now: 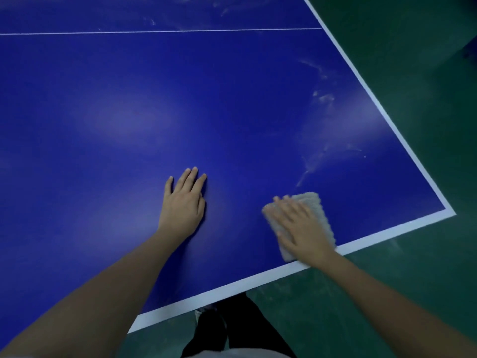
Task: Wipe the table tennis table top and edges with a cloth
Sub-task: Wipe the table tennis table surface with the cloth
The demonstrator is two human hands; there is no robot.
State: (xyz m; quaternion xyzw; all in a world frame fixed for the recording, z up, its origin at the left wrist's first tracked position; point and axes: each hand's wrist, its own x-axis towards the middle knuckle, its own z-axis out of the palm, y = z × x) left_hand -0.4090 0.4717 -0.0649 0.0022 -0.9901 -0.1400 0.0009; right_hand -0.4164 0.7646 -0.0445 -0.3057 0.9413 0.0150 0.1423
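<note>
The blue table tennis table [180, 99] fills most of the head view, with white lines along its near and right edges. A pale folded cloth [313, 205] lies flat on the top near the front right corner. My right hand [299, 228] presses on the cloth with straight fingers and covers most of it. My left hand [184, 200] rests flat on the bare blue surface to the left of the cloth, fingers straight. White dusty smears [320, 99] streak the top beyond the cloth, towards the right edge.
Green floor [413, 280] surrounds the table at the right and front. My dark trouser legs [232, 329] stand at the near edge. A thin white centre line [154, 31] crosses the far part of the top. The table corner [450, 214] is right of the cloth.
</note>
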